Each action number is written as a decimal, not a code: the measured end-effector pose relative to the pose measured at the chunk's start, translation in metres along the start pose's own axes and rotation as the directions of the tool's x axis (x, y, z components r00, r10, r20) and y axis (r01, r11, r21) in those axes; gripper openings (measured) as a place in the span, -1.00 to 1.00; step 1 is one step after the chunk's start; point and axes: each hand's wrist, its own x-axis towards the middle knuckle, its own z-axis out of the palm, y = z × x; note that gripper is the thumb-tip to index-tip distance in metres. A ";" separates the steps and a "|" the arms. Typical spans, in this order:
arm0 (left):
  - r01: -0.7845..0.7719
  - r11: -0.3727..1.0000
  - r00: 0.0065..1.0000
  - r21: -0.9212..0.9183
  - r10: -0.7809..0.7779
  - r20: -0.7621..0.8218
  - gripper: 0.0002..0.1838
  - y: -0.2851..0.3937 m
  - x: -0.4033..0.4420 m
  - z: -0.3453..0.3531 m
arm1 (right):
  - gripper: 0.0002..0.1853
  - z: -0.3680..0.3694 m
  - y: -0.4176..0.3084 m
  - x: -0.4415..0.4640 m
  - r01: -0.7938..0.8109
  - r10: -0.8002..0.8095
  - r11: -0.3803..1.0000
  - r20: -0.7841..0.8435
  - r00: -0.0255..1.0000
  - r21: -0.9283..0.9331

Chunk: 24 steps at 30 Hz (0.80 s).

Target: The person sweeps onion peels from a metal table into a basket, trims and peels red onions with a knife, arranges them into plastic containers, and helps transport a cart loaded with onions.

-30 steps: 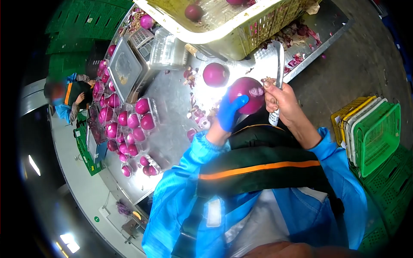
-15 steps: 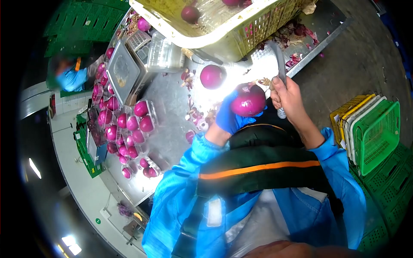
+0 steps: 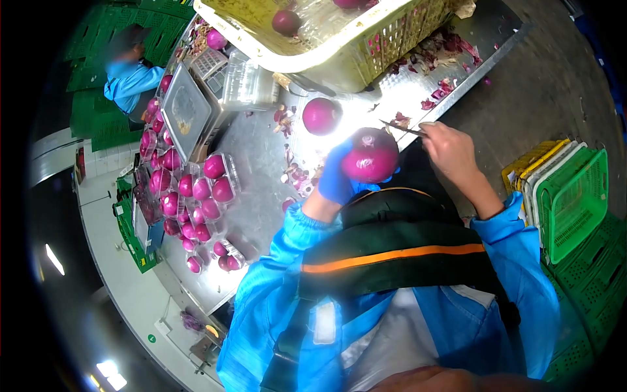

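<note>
In a blue glove, my left hand (image 3: 336, 178) is closed around a large red onion (image 3: 370, 155), held above the table's near edge. Bare and to the right of it, my right hand (image 3: 450, 151) grips a knife (image 3: 403, 128); its dark blade points left, just beyond the onion's upper right side, apart from it. Another peeled red onion (image 3: 321, 116) rests on the metal table behind the held one. Bits of onion skin (image 3: 401, 121) lie near the blade.
A yellow crate (image 3: 326, 55) with onions stands at the back. Left are a weighing scale (image 3: 187, 111), clear plastic tubs (image 3: 250, 85) and several packed onions (image 3: 202, 189). Stacked baskets (image 3: 571, 202) stand right. A co-worker in blue (image 3: 134, 85) is at far left.
The knife has swung from pointing up and away to pointing left, toward the onion. My left hand and onion shifted slightly left. The co-worker has straightened up.
</note>
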 end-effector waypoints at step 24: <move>-0.245 0.926 0.960 0.287 0.273 -0.062 -0.27 -0.006 -0.005 0.009 | -0.60 -0.002 -0.030 -0.024 -0.095 0.089 0.994 -0.096 0.991 -0.057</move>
